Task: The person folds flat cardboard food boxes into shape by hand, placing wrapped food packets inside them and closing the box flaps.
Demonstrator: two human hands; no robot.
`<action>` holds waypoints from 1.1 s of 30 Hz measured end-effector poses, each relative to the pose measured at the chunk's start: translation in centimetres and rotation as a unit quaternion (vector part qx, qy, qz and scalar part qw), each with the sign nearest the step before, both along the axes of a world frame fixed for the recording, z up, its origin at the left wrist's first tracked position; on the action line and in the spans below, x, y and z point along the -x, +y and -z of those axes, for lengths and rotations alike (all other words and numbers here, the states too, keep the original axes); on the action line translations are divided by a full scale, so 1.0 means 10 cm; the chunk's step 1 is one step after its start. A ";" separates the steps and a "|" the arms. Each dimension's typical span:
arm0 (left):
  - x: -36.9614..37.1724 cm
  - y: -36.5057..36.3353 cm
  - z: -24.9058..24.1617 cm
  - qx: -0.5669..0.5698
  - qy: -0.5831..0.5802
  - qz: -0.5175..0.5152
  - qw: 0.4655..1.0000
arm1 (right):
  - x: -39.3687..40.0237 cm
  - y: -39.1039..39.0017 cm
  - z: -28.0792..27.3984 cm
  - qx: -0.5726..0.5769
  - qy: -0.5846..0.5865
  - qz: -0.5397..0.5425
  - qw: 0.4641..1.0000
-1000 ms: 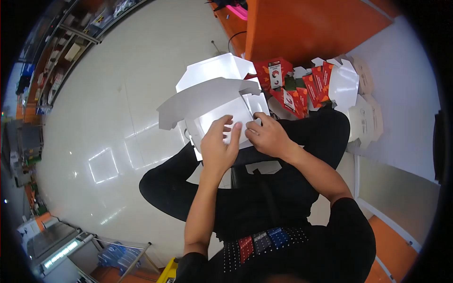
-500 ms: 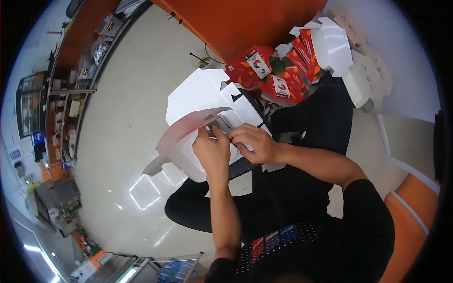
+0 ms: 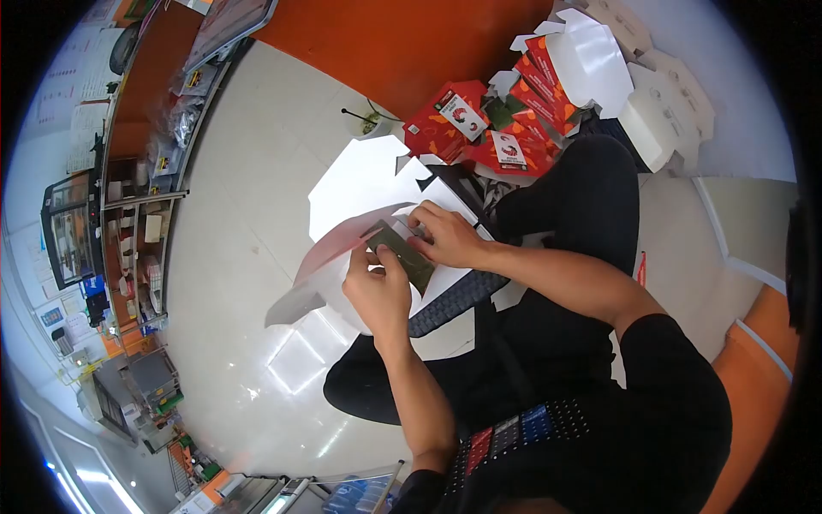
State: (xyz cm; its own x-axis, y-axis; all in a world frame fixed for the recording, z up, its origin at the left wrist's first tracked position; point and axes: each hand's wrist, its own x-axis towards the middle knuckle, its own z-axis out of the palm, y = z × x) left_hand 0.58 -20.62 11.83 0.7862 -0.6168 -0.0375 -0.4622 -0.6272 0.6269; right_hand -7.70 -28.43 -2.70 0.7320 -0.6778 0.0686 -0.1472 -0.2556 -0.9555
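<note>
An open white cardboard box blank (image 3: 360, 184) with cut slots and flaps lies across my lap, its curved translucent pinkish sheet (image 3: 338, 248) rising on the left. A flat olive-green card (image 3: 412, 267) is tilted over it. My left hand (image 3: 377, 287) pinches the card's upper left part between thumb and fingers. At the card's right edge, my right hand (image 3: 445, 236) is closed, fingers curled by a white flap; what lies between its fingertips is hidden. Under the blank shows a dark woven surface (image 3: 458, 301).
Red printed cartons (image 3: 514, 150) lie piled ahead to the right, with white cartons (image 3: 591, 64) and more pale ones (image 3: 664, 120) beside them. An orange panel (image 3: 402, 51) stands ahead. A small potted plant (image 3: 370, 122) is by its base. Shelves (image 3: 141, 214) line the left.
The olive-green card has come into clear view between my hands. My right hand has moved up and slightly away from my left. The view has shifted a little.
</note>
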 end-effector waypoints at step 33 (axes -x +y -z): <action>-0.22 -0.21 0.47 -0.162 -0.115 0.110 0.974 | 0.05 -0.03 0.06 0.240 0.038 0.020 0.970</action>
